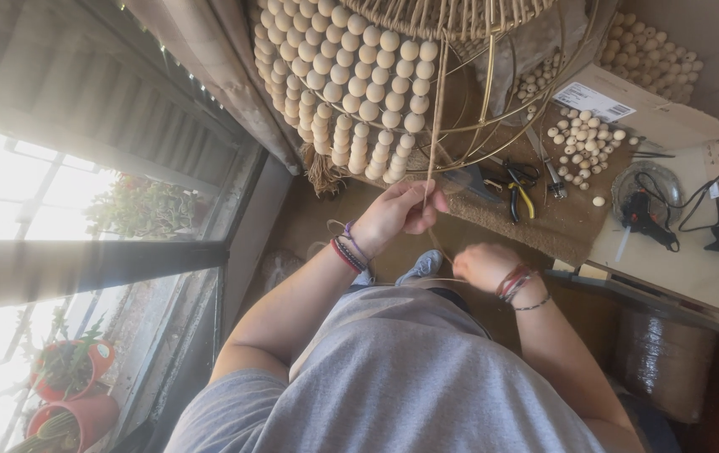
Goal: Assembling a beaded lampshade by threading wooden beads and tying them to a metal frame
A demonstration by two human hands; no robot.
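Sunlit window glass fills the left side, potted plants [74,386] on the sill below. Up top hangs a wire lamp frame [477,101], rows of wooden beads [351,92] strung across it. Left hand [397,214] pinches a thin cord [436,117] running up to the frame. Right hand [483,265] is clenched lower down, gripping the same cord's lower stretch. Over on the bench, loose beads [582,143] lie near its back edge beside a cardboard box [653,113], pliers [519,189] near the front edge.
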